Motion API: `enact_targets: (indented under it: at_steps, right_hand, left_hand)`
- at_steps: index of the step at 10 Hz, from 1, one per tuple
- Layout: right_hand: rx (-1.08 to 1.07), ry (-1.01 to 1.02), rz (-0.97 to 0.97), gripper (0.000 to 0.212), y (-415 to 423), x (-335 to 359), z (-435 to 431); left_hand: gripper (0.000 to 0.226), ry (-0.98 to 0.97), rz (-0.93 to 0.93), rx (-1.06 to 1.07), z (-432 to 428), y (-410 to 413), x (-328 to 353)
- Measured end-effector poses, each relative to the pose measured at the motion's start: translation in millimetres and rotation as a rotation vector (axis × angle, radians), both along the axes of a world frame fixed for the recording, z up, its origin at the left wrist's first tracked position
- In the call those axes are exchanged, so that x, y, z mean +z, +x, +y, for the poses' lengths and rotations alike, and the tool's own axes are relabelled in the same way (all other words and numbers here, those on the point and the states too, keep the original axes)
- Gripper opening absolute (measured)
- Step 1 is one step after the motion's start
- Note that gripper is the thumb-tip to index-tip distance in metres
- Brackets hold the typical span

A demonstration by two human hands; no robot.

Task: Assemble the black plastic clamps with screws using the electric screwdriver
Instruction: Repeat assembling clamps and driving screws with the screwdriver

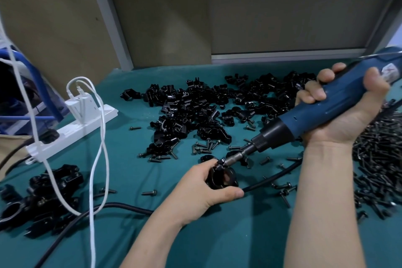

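Note:
My left hand (201, 189) grips a black plastic clamp (224, 177) just above the green table, thumb below it and fingers curled over its top. My right hand (339, 111) holds the blue electric screwdriver (322, 107) slanted down to the left. Its metal bit (236, 155) meets a screw at the clamp's upper edge. A big pile of loose black clamps (206, 104) lies behind, across the middle of the table. A heap of black screws (378, 154) fills the right side.
Several finished-looking clamps (43, 198) lie at the near left. A white power strip (71, 130) with a charger and white cables sits at the left. A black cord (121, 205) crosses the green mat (134, 176). Stray screws (204, 147) dot the middle. Panels wall the back.

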State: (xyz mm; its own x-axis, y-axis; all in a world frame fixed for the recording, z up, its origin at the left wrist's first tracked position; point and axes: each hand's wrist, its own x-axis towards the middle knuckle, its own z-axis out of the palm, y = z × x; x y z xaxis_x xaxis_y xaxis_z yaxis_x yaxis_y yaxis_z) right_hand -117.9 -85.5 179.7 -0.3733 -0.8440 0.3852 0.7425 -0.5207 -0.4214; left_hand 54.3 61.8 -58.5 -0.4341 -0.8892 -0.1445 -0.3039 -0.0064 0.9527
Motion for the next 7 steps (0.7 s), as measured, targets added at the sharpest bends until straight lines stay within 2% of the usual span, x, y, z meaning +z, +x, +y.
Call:
enact_targets:
  at_steps: [1,2,3,4,7]
  right_hand:
    - [0.115,-0.141,-0.240,0.035,-131,-153,113]
    - [0.176,-0.152,-0.324,0.027,-166,-187,135]
    - [-0.030,0.133,-0.052,0.024,-53,-160,97]
    - [-0.092,0.172,0.074,0.025,-43,-152,113]
    - [-0.179,0.497,-0.065,0.027,-42,-149,99]
  left_hand:
    - [0.037,-0.101,-0.110,0.034,1,1,2]
    - [0.041,-0.189,-0.236,0.124,0,0,3]
    - [0.037,-0.226,-0.328,0.178,2,-1,2]
    - [0.042,-0.232,-0.362,0.239,3,-4,1]
    - [0.047,-0.563,-0.416,0.350,-1,-8,-4]
